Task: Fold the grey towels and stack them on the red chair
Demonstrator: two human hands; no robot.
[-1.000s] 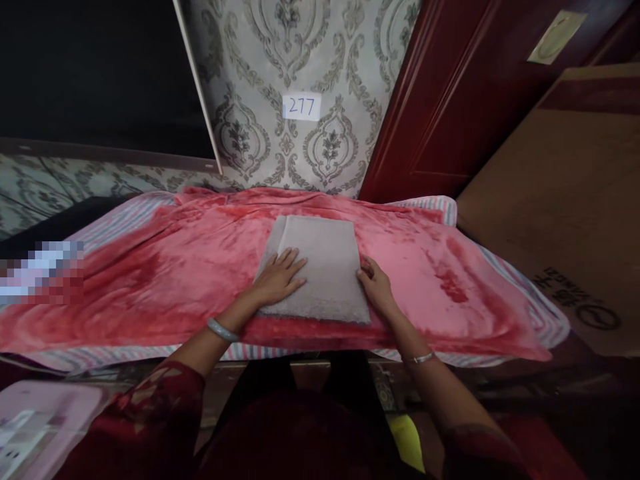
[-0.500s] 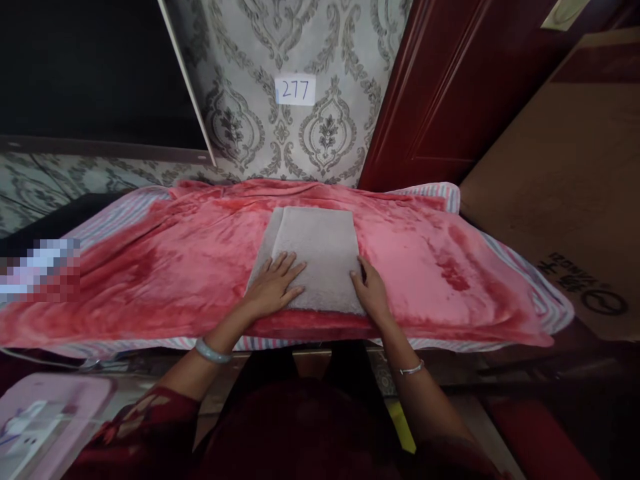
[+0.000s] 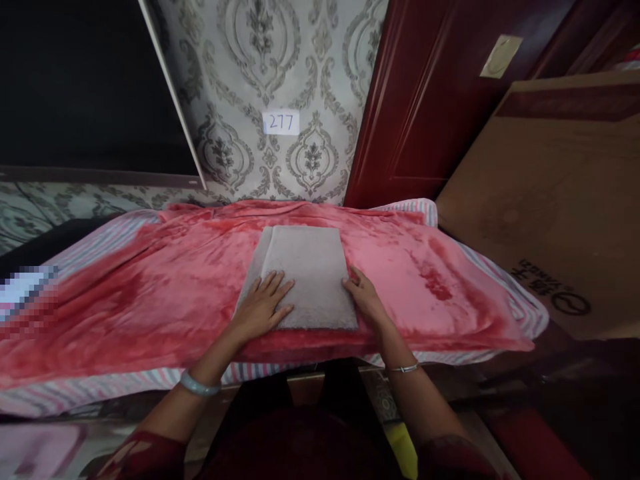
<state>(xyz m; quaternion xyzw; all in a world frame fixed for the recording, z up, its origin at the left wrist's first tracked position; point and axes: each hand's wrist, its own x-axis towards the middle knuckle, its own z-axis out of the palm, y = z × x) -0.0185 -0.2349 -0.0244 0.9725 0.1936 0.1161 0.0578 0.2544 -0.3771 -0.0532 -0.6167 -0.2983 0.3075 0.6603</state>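
1. At your far left, a dark screen (image 3: 90,87) with a pale side edge fills the upper corner; below, at the bottom corner, a pink object (image 3: 40,447) is too blurred to name.
2. Striped bedding (image 3: 95,247) shows along the edges of the surface before you, with a plush red-pink blanket (image 3: 165,293) spread over it, rumpled toward the wall.
3. Your left hand (image 3: 263,303) is open, palm down and fingers spread, lying flat on the left part of the grey cloth. A bluish-grey bangle (image 3: 200,385) circles that wrist.
4. The grey cloth (image 3: 313,273) lies folded and flat on the blanket, in front of your body and between your hands; a lower layer juts out along its left side.
5. Beyond it, a white label (image 3: 281,122) reading "277" is on the patterned wall (image 3: 270,53).
6. Your right hand (image 3: 363,293) is at the cloth's right edge, thumb at the border and fingers loosely bent; you cannot tell from here whether it pinches the fabric. A thin silver bracelet (image 3: 405,368) sits on that arm.
7. Low beside your right forearm is something yellow (image 3: 403,447).
8. Farther right stand a dark red door (image 3: 415,100) and a large cardboard box (image 3: 565,193) with black print.
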